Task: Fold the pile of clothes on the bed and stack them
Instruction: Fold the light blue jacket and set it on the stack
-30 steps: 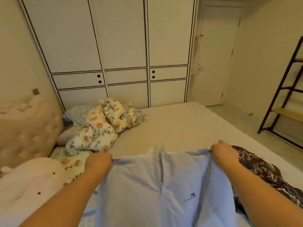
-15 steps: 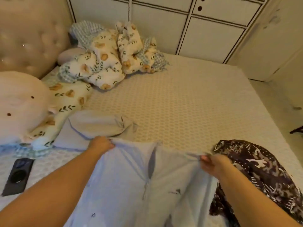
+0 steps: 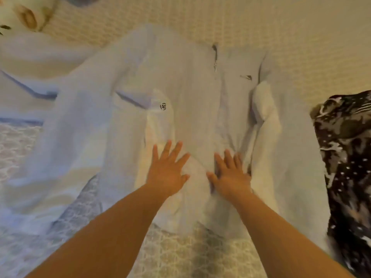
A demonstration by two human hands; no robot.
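Jacket: a pale blue zip jacket (image 3: 190, 93) lies spread front-up on the bed (image 3: 301, 37), collar at the far side, hem toward the person.
Zip: the zip (image 3: 215, 63) runs down the middle of the chest; it looks closed below the collar, and lower down it is lost in folds.
Marks: a small round logo (image 3: 163, 106) sits on the left chest, by a slanted pocket edge; a small dark emblem (image 3: 246, 77) sits on the right chest.
Sleeves: the left sleeve (image 3: 66, 137) spreads wide toward the left edge; the right side is bunched in a raised fold (image 3: 263, 109).
Left hand: the left hand (image 3: 167, 170) lies palm-down on the lower front of the jacket, fingers straight and spread, holding nothing.
Right hand: the right hand (image 3: 229, 174) lies flat just beside the left, fingers straight and close together, pressing the fabric beside a cluster of creases, gripping nothing.
Dark garment: a dark patterned garment (image 3: 345, 157) lies crumpled at the right edge, touching the jacket's side.
Floral fabric: a piece of floral fabric (image 3: 26, 15) shows at the top left corner, apart from the jacket.
Bed cover: cream, with a fine honeycomb pattern, visible beyond the collar and under the forearms.
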